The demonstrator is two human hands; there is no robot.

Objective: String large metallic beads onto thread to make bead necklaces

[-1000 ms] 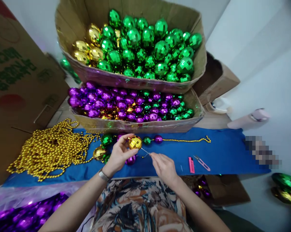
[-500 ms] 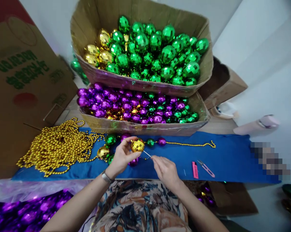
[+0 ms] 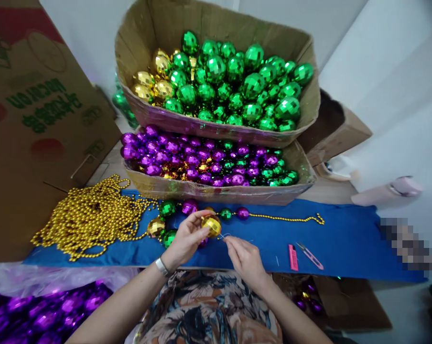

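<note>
1. On the blue cloth (image 3: 266, 243) over the worktop (image 3: 329, 190): one pink lighter (image 3: 293, 258), one pair of pink snips (image 3: 309, 254), one heap of gold bead chain (image 3: 94, 220).
2. Around the hands lie three green balls (image 3: 167, 208), three purple balls (image 3: 242, 212) and two other gold balls (image 3: 156, 228).
3. Two cartons (image 3: 216, 190) behind hold balls too crowded to count.
4. One purple ball is mostly hidden by the left hand; one gold ball barely shows. Pixelation masks the cloth's right end.
5. Left hand (image 3: 185, 239): thumb and fingers curved around one gold ball (image 3: 212, 225), above the cloth.
6. Right hand (image 3: 246, 260): fingertips pinched on a thin strand (image 3: 221, 236) beside that ball; its details are unclear.
</note>
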